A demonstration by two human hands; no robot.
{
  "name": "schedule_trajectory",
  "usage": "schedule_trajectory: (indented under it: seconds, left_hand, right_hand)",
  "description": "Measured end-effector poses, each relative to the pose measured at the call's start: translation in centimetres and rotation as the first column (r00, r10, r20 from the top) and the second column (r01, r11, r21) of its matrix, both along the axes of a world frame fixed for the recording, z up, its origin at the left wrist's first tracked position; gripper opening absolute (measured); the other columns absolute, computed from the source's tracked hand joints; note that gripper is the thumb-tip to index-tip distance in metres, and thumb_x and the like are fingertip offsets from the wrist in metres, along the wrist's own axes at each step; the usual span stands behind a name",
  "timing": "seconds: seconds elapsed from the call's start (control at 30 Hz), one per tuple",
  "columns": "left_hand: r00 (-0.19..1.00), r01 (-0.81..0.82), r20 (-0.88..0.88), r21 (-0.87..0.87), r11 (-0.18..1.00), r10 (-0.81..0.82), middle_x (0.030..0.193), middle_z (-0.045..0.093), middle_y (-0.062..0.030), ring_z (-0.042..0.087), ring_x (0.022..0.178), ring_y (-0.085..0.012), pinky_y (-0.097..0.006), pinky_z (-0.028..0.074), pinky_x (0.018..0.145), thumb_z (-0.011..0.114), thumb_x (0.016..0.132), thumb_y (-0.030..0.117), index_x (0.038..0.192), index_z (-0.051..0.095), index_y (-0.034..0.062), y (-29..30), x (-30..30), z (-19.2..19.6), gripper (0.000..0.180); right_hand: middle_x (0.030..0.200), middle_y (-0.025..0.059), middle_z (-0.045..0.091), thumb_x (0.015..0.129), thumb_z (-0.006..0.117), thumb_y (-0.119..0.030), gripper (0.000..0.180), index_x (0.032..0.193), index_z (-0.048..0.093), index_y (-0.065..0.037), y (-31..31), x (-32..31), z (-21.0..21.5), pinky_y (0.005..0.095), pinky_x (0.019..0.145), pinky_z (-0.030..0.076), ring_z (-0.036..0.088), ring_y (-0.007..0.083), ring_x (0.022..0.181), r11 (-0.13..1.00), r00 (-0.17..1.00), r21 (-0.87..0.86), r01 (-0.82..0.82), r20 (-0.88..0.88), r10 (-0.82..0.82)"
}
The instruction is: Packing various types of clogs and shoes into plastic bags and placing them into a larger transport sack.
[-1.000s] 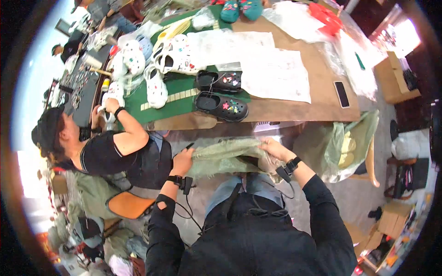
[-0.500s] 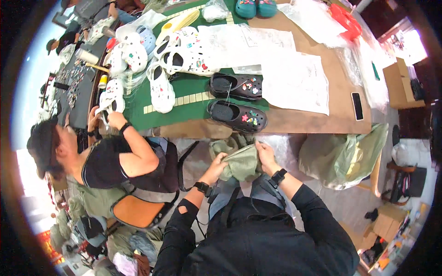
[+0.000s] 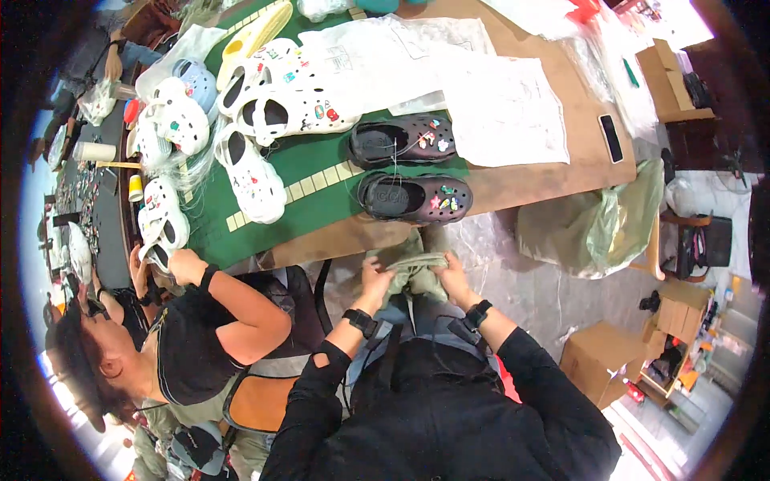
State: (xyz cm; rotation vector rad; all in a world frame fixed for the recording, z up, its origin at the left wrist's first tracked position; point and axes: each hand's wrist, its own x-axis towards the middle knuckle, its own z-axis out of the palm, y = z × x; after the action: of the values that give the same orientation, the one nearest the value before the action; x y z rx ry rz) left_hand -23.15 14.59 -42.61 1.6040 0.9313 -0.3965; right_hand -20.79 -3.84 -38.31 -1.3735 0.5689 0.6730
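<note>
In front of my lap hangs an olive-green sack (image 3: pixel 414 263), its upper edge gathered into a band between my two hands. My left hand (image 3: pixel 375 280) is closed on the left end of that edge. My right hand (image 3: pixel 455 279) pinches the right end. Most of the sack's lower part drops between my knees, partly hidden. Just beyond my hands, at the table edge, lie two dark clogs with colourful charms: a nearer clog (image 3: pixel 415 198) and a farther clog (image 3: pixel 405 143). Neither hand touches them.
White clogs (image 3: pixel 251 176) lie on the green mat (image 3: pixel 297 216), left. Beyond are white plastic bags (image 3: pixel 505 104) and a phone (image 3: pixel 611 138). A large green bag (image 3: pixel 569 240) stands right, above a cardboard box (image 3: pixel 601 357). A co-worker (image 3: pixel 192 341) handles a white clog at left.
My hands have drawn the sack's edge into a flatter, tauter band; before, it was bunched up higher. The whole view has turned, tilting the table. The co-worker still handles a white clog.
</note>
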Motion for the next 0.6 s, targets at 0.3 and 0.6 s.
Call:
schedule_trajectory:
  seconds: [0.3,0.6]
  left_hand:
    - [0.923,-0.345,-0.251,-0.875,0.339,0.290,0.107,0.058,-0.0095,0.052,0.104,-0.0222,-0.033,0.038,0.094,0.051,0.088,0.027,0.112,0.050,-0.0006,2.2,6.0,4.2,0.036]
    - [0.765,-0.643,-0.393,-0.507,0.574,0.510,0.067,0.045,0.0013,0.046,0.072,-0.0113,-0.023,0.037,0.069,0.063,0.080,0.037,0.080,0.052,0.0120,2.7,5.3,4.4,0.028]
  right_hand:
    - [0.099,0.0115,0.060,0.089,0.043,-0.019,0.026,0.107,0.050,-0.001,1.2,4.1,1.2,0.0363,0.075,0.051,0.060,0.0227,0.087,0.761,0.842,0.447,0.469,-0.485,-0.234]
    - [0.106,0.0117,0.056,0.091,0.038,-0.023,0.030,0.109,0.048,0.000,3.0,4.1,-1.4,0.0357,0.083,0.048,0.058,0.0238,0.095,0.759,0.812,0.439,0.481,-0.548,-0.198]
